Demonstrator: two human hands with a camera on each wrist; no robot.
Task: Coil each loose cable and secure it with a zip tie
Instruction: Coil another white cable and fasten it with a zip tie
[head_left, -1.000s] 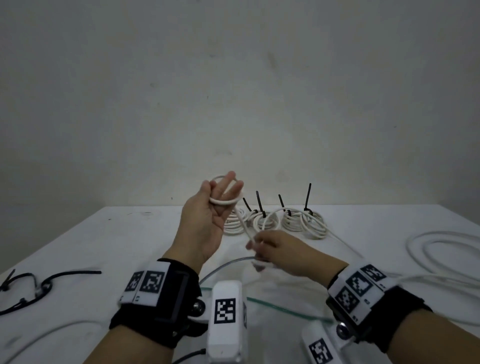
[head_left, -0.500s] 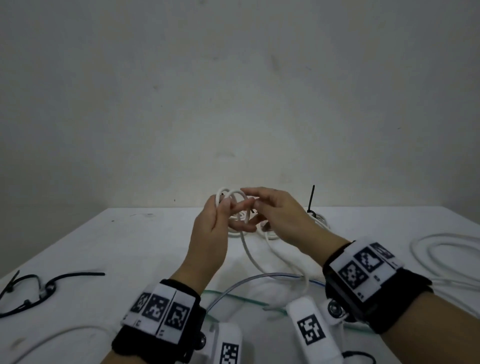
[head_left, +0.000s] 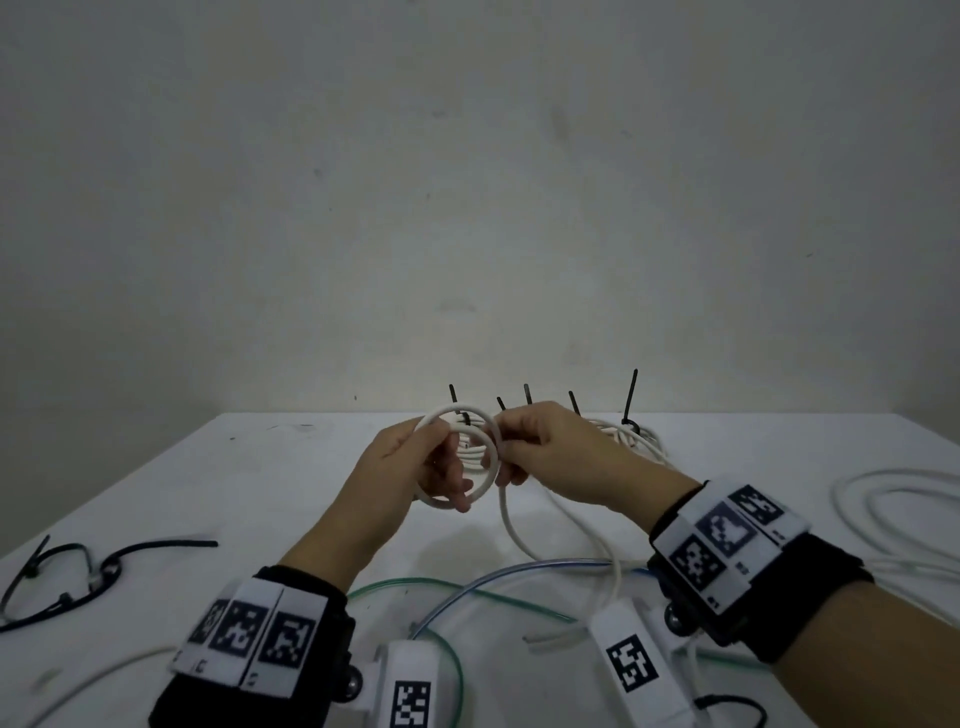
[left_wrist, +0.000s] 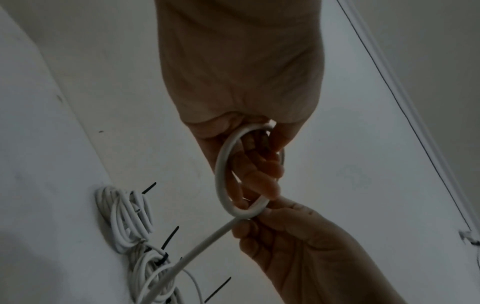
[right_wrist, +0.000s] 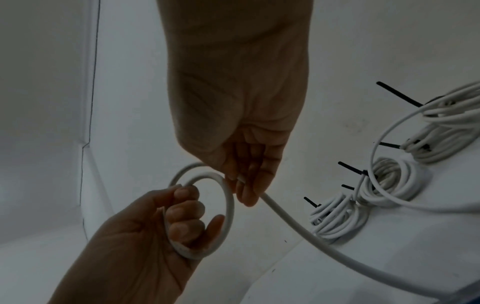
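Note:
A white cable (head_left: 511, 525) is being wound into a small coil (head_left: 485, 486) held above the table's middle. My left hand (head_left: 415, 467) grips the loops, its fingers curled through the coil (right_wrist: 228, 207). My right hand (head_left: 545, 447) pinches the cable at the coil's right edge, where the loose run (right_wrist: 298, 226) leaves and hangs down to the table. From the left wrist the coil (left_wrist: 221, 174) shows as two loops around my fingers, with the right hand (left_wrist: 298, 236) just below it.
Several finished white coils (head_left: 631, 441) with upright black zip ties (head_left: 631, 397) lie at the table's far side behind my hands. Loose black zip ties (head_left: 78, 571) lie at the left. More white cable (head_left: 893, 514) loops at the right; green and clear tubes (head_left: 467, 592) cross the near side.
My right hand rose from low over the table to the coil, laying another loop into my left hand. My left hand closed its fingers around the loops.

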